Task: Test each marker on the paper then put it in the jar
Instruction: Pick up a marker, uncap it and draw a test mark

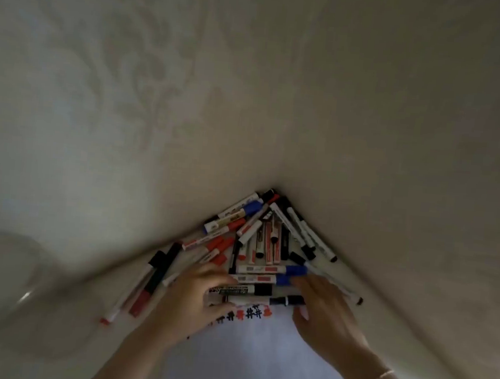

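Pale patterned walls are meeting in a corner above our surface (53,278), where the markers (256,244) are lying heaped in a wedge. We are reaching both hands into the near edge of that heap, just above the paper (258,356), whose top edge is carrying a row of red and black test marks (250,312). Our left hand (193,299) is curling its fingers round the end of a black marker (246,290) lying crosswise; its grip is partly closed on the barrel. Our right hand (322,310) is spreading over the opposite end, fingers fairly straight and resting on the neighbouring pens; whether it is pinching the cap we cannot tell. We judge the step in hand to be lifting out one marker for testing. To do it well, we are advised to draw the barrel straight out toward the paper, steadying the adjacent pens so the stack is not rolling. At far left the jar (1,282) is showing only as a blurred glass rim, well apart from the heap.
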### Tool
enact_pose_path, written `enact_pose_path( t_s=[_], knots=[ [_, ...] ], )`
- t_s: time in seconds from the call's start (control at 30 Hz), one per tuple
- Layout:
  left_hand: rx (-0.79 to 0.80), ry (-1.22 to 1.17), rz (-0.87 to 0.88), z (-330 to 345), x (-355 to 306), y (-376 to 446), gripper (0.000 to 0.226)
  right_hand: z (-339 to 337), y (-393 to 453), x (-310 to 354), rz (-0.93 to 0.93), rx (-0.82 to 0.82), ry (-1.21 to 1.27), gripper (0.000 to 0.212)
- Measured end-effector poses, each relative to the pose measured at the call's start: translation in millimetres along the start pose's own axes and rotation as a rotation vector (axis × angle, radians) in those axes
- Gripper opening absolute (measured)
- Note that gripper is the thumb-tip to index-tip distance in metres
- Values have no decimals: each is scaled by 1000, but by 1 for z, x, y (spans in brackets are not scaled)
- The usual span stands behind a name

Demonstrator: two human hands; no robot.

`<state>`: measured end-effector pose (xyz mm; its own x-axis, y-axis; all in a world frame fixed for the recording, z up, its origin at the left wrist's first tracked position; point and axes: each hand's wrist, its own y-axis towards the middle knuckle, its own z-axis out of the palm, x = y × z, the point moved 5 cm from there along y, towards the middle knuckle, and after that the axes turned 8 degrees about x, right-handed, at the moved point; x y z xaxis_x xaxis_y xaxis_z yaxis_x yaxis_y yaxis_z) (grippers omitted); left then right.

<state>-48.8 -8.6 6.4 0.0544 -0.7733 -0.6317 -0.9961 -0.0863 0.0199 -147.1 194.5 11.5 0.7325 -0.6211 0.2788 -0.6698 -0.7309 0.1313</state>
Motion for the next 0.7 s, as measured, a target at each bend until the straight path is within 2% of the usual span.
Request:
enact_pose_path(
  t_s=[0.1,0.2,0.37,0.5,0.57,0.6,0.63,0.7],
  knots=[
    [-29,132,144,18,2,11,38,20,14,12,-186,10,-128,34],
    [-104,203,276,23,2,15,35,30,18,13,-244,7,-208,16],
    [-140,363,420,22,-2,9,31,17,23,23,-283,34,-116,13],
    [-177,336,452,13,-16,4,22,4,21,39,-198,83,-225,18],
    [-183,210,433,6,-26,-2,19,-5,19,46,-130,108,-303,25],
    [-179,53,378,2,-29,-4,22,-9,20,49,-76,148,-291,27],
    [-183,-159,301,-3,-31,-5,26,-12,22,47,12,181,-165,29],
    [-190,-548,131,-8,-29,-8,41,-16,24,39,252,202,317,38]
  ],
)
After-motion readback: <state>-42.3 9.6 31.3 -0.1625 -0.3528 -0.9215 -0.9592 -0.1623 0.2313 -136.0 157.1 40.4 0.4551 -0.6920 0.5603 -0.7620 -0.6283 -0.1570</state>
